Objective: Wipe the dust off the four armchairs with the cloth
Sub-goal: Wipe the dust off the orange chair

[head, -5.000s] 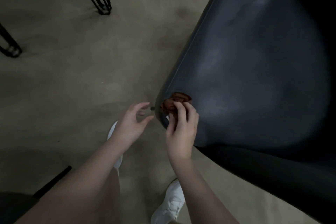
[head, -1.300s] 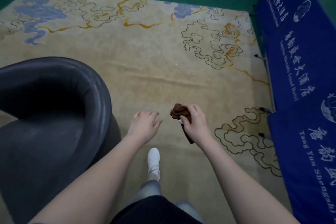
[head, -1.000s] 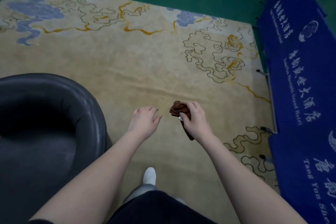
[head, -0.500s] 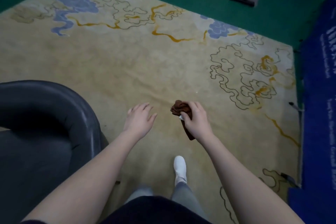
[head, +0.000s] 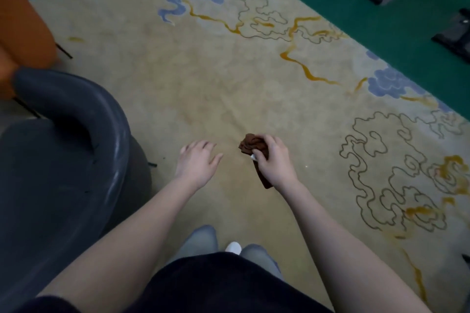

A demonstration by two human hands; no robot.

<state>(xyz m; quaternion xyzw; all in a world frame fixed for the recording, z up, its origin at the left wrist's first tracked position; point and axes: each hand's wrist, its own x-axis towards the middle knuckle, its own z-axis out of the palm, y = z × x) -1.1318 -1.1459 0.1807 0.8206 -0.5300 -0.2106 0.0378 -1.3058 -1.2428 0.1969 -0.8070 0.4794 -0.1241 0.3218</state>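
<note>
The right hand [head: 276, 162] still squeezes the brown cloth [head: 253, 146]; the left hand [head: 197, 162] is open. An orange chair [head: 23, 20] just appeared, maybe next.

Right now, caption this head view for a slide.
Right hand grips brown cloth over patterned carpet, dark armchair left.

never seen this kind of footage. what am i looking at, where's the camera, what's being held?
There is no robot here. The one picture comes from a wide-angle camera worn on a person's head, looking forward and down. The right hand grips a bunched brown cloth; the left hand is open and empty, held over the floor. Below is a beige patterned rug on green flooring. A dark grey armchair stands on the person's left, with something orange beyond it. Neither hand touches the chair.
</note>
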